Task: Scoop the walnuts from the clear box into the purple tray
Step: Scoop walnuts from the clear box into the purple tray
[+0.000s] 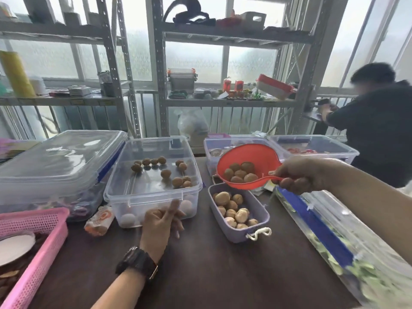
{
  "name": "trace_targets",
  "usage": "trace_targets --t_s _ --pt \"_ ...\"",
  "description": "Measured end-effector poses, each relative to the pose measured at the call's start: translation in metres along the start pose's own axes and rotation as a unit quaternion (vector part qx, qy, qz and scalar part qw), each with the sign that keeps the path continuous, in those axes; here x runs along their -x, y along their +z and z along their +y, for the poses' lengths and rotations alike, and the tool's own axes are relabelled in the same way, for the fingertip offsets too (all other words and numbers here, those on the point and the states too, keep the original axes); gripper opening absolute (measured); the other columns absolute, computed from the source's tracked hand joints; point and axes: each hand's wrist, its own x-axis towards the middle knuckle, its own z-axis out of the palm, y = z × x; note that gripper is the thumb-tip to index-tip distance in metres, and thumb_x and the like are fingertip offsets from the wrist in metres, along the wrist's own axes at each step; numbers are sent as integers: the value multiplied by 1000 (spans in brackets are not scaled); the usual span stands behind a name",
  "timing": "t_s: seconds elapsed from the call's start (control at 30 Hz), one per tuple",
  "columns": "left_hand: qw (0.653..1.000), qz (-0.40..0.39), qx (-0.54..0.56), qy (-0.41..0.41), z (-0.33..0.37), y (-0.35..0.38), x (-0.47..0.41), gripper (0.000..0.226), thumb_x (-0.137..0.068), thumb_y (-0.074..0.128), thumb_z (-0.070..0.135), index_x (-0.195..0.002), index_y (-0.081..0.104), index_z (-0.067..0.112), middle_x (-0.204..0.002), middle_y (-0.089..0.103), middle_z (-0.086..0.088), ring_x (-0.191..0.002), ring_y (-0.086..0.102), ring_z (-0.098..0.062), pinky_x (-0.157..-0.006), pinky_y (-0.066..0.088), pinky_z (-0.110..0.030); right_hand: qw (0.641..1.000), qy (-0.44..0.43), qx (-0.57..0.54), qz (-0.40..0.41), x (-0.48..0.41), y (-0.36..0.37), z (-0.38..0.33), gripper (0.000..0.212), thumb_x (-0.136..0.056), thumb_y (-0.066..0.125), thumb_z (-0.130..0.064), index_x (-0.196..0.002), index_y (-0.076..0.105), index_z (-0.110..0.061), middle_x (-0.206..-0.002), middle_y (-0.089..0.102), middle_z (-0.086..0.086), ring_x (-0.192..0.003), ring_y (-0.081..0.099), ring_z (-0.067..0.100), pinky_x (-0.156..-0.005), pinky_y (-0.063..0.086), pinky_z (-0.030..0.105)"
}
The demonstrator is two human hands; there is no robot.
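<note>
A clear box stands at the table's middle with several walnuts scattered on its floor. To its right lies the purple tray, partly filled with walnuts. My right hand grips the handle of a red scoop that hovers over the tray's far end and carries several walnuts. My left hand rests against the clear box's near wall, fingers loosely curled, holding nothing.
A lidded clear container sits at the left, a pink basket at the near left. A snack packet lies by the box. A blue-trimmed lid leans at the right. More bins and a person stand behind.
</note>
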Motion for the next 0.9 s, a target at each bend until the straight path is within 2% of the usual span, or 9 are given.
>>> trace_targets --t_s 0.1,0.27,0.4,0.53,0.6,0.7,0.77,0.83,0.9 --pt "995 -58 -84 4 -5 27 7 45 -96 57 36 -67 65 2 -43 56 -14 -31 46 -21 -35 36 -23 999 4 18 30 5 -2 15 35 -102 33 -18 -72 48 -4 -39 39 2 -22 25 6 -26 17 9" --pt "982 -142 -117 -39 -6 74 14 46 -98 54 38 -67 57 4 -44 58 -12 -26 46 -19 -33 29 -17 990 -20 82 109 8 3 36 31 -100 39 -19 -74 51 -6 -40 45 3 -27 28 7 -32 19 12" --pt "980 -136 -136 -59 -8 91 12 45 -98 55 34 -61 53 9 -41 55 -10 -25 45 -17 -31 25 -15 972 -48 130 192 5 11 42 25 -97 46 -19 -77 54 -6 -47 51 6 -42 35 14 -34 25 14" --pt "985 -112 -124 -45 -15 94 13 44 -98 57 27 -58 53 8 -40 54 -11 -26 44 -19 -30 25 -16 944 -98 198 245 2 18 46 21 -95 46 -17 -83 55 -3 -54 53 12 -39 42 17 -34 31 16" --pt "988 -100 -112 -40 -18 94 13 45 -98 57 26 -55 53 10 -40 54 -11 -26 44 -20 -31 26 -16 922 -143 242 264 0 22 47 17 -93 46 -13 -88 55 0 -59 56 16 -39 46 21 -35 37 22" --pt "991 -82 -99 -38 -19 91 11 48 -97 60 25 -50 51 15 -39 53 -10 -25 44 -19 -30 26 -15 872 -195 340 294 0 30 45 14 -87 47 -7 -77 55 0 -63 62 20 -49 57 28 -46 46 34" --pt "992 -78 -92 -38 -19 90 11 48 -96 60 25 -50 50 15 -39 53 -10 -25 43 -18 -30 26 -15 825 -188 425 321 1 38 43 23 -86 48 -9 -64 49 -10 -66 59 13 -61 60 29 -57 51 36" --pt "992 -82 -88 -36 -18 89 11 48 -97 60 25 -51 51 13 -40 52 -10 -25 43 -19 -30 26 -14 780 -212 471 354 -1 43 42 27 -85 49 -11 -58 42 -15 -72 55 9 -71 60 30 -66 53 40" --pt "992 -86 -81 -34 -18 88 12 47 -97 59 25 -53 51 11 -40 53 -11 -25 43 -19 -30 27 -15 766 -232 476 363 -4 42 42 25 -83 49 -11 -59 42 -15 -72 55 7 -70 60 28 -67 54 43"
